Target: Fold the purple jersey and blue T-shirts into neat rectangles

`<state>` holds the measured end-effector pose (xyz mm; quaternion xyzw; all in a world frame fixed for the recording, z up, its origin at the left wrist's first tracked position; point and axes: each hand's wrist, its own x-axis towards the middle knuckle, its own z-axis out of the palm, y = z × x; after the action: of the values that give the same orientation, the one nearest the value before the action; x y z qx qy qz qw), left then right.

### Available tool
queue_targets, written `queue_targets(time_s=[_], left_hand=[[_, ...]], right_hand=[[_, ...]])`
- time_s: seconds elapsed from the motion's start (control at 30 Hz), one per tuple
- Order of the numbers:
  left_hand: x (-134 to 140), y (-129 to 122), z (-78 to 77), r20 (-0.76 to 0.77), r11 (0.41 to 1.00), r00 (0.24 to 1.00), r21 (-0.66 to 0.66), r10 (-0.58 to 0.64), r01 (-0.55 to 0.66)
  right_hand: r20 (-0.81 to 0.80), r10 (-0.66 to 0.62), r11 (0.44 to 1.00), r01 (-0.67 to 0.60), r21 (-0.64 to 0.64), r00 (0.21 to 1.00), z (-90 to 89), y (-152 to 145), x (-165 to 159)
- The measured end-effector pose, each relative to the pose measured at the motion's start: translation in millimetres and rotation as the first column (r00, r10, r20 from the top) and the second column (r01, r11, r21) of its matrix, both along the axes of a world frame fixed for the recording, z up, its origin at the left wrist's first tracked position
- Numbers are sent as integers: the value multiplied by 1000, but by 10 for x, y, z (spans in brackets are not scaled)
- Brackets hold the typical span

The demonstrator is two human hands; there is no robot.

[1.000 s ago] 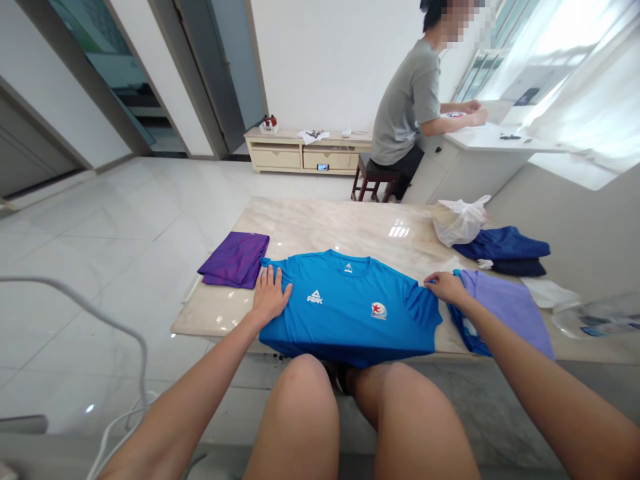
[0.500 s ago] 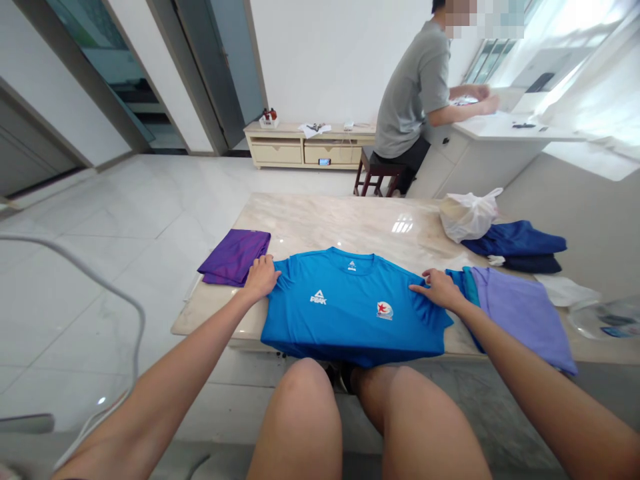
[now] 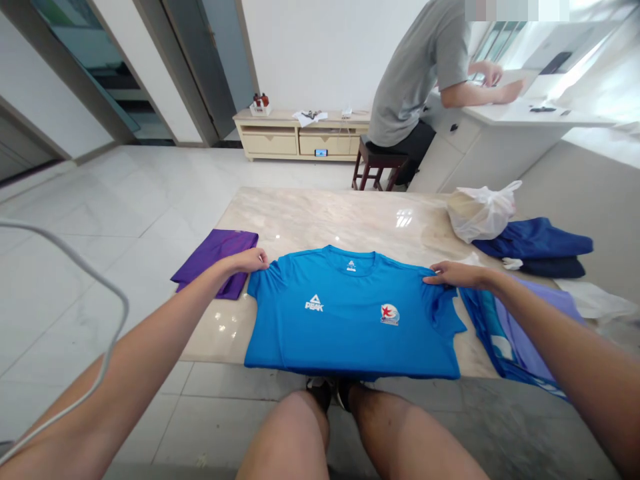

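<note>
A blue T-shirt [image 3: 345, 333] lies front up on the marble-topped table [image 3: 300, 213], its collar away from me and its lower part hanging over the near edge. White lettering marks one side of the chest, a red star badge the other. My left hand [image 3: 253, 259] pinches the shirt at the left sleeve and shoulder. At the opposite shoulder, my right hand [image 3: 453, 274] grips the fabric between thumb and fingers. Beside my left wrist rests a folded purple garment [image 3: 215, 257]. Partly under my right forearm are lavender and blue clothes [image 3: 525, 327].
A white plastic bag [image 3: 483, 212] and folded dark blue clothes [image 3: 540, 243] sit at the table's right. Beyond, a person in a grey shirt [image 3: 415, 80] sits on a stool at a white desk [image 3: 540, 117]. A white cable [image 3: 113, 287] arcs across the left side.
My left hand has closed on the left sleeve, and my right hand has closed at the other shoulder. The shirt looks spread a little wider. My view has shifted slightly.
</note>
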<state>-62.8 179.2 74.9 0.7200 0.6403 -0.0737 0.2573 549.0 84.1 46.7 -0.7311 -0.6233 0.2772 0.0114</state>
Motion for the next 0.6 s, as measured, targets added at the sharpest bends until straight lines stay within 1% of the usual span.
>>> queue_targets(time_s=[0.07,0.1,0.13,0.17,0.2,0.23,0.27,0.3,0.33,0.4,0.47,0.53,0.6], left_hand=[[34,157,1,-12,1000,1000,-12,18,-18],[67,205,-6,-25,999,999,-4,38,-38],[114,220,-18,-45,997,997,40,66,-64],[177,196,-35,-69,988,993,127,97,-88],[257,127,-59,-91,965,988,245,122,-96],[353,12,-89,-105,927,986,367,128,-81],[459,-147,-128,-111,874,987,484,118,-50],[571,-343,-175,-107,833,991,554,76,-4],[681,-567,-232,-88,825,996,564,10,41],[861,-1047,-372,-41,840,996,534,-82,92],[959,-1483,-523,-26,835,993,539,-112,108],[975,-1806,-650,-32,838,993,534,-114,113],[945,-2002,-724,-40,843,992,524,-118,121]], right_hand=[[7,30,995,-29,-99,1000,23,173,62],[53,45,992,-38,-123,998,37,241,54],[140,32,997,-22,-77,990,52,287,12],[243,-4,1000,-1,19,970,65,302,-66],[335,-57,989,8,146,940,75,281,-181],[397,-112,960,-4,279,911,77,219,-329],[425,-154,917,-32,398,892,69,118,-506],[431,-162,875,-73,479,888,48,-20,-701],[419,-135,853,-110,510,898,9,-188,-904],[363,-88,848,-122,516,928,-122,-581,-1290],[330,-65,863,-113,492,942,-304,-983,-1588],[308,-54,883,-98,459,950,-485,-1323,-1770],[298,-68,889,-77,450,952,-608,-1560,-1858]])
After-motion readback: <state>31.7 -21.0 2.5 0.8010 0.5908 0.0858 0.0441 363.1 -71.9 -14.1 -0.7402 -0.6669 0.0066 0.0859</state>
